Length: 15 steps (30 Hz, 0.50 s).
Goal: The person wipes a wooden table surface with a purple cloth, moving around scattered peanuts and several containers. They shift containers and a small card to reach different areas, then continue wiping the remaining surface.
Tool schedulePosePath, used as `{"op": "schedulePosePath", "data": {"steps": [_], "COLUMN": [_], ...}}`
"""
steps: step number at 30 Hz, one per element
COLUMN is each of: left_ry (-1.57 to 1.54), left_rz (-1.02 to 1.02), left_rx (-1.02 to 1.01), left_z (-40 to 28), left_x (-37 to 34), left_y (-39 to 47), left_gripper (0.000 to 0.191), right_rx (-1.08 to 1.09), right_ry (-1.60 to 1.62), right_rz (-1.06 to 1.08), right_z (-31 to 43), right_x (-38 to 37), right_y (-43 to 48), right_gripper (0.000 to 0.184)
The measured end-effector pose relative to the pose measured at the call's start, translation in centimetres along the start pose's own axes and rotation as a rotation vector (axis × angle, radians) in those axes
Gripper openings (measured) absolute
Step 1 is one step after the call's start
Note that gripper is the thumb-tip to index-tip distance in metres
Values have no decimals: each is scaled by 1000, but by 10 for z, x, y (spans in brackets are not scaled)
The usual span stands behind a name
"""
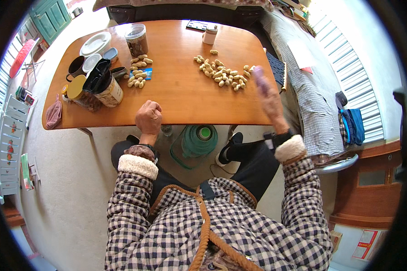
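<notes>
My left hand (148,117) rests in a loose fist at the table's front edge. Nothing shows in it, though its palm is hidden. My right hand (273,106), at the table's right end, grips a purple, cloth-like thing (263,81) blurred by motion. Just left of that thing lies a spread of unshelled peanuts (224,73) on the wooden table (179,95). A smaller group of peanuts (137,78) lies beyond my left hand, some on a blue card (148,73).
Jars, including a yellow-lidded jar (76,87) and a black-topped container (108,91), crowd the table's left side. A pink cloth (54,114) lies at the front left corner. A small white bottle (210,35) stands at the back. Under the table sits a green water jug (198,144).
</notes>
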<state>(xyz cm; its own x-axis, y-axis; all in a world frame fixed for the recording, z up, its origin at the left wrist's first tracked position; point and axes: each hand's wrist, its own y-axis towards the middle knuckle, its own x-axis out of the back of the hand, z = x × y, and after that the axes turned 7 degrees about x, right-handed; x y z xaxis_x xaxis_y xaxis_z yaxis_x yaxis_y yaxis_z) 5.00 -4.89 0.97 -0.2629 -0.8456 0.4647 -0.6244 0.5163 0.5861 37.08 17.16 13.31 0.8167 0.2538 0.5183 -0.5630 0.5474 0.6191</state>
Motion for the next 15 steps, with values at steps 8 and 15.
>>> {"op": "schedulePosePath", "data": {"steps": [8, 15], "left_ry": [17, 11], "left_rz": [-15, -39], "left_rx": [-7, -24], "left_z": [3, 4], "left_x": [0, 0], "left_y": [1, 1], "left_gripper": [14, 15], "right_rx": [26, -171], "right_ry": [-648, -692], "right_rz": [592, 670], "right_z": [19, -38], "right_x": [-134, -116], "right_y": [-30, 34], "right_gripper": [61, 54]}}
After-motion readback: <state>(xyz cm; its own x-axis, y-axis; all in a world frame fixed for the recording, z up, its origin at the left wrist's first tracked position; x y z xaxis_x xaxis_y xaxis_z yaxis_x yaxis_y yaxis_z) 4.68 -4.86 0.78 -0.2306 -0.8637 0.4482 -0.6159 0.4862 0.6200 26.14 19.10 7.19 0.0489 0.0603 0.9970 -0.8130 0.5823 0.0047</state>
